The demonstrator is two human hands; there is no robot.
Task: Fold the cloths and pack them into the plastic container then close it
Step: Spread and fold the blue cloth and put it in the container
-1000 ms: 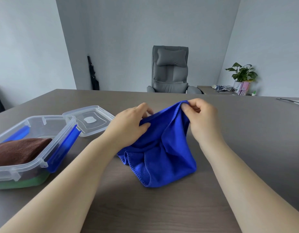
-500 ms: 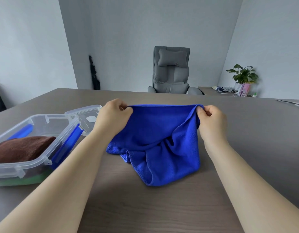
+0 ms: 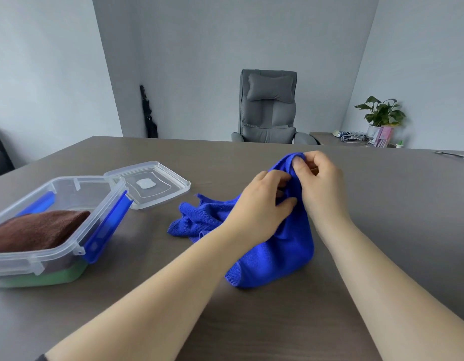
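At the left edge of the table stands the open plastic container, its blue side clips hanging open. Inside it a folded brown cloth lies on top, with a green layer showing through the clear wall beneath it. Just beyond the container's far right corner, touching or nearly touching it, the clear lid lies flat on the table.

To the right of the container, well apart from it, lies the blue cloth, crumpled, part of it spread on the table toward the container and part drawn up into a peak. The left hand rests against the raised part, fingers curled and the thumb pressing into the fabric, so it is gripping the cloth. Touching it, on the side away from the container, the right hand pinches the top fold of the cloth between thumb and fingertips, holding that peak off the table.

Behind the table, further back than the cloth, stands a grey chair. Rightmost, far from the container, a potted plant sits on a side desk.
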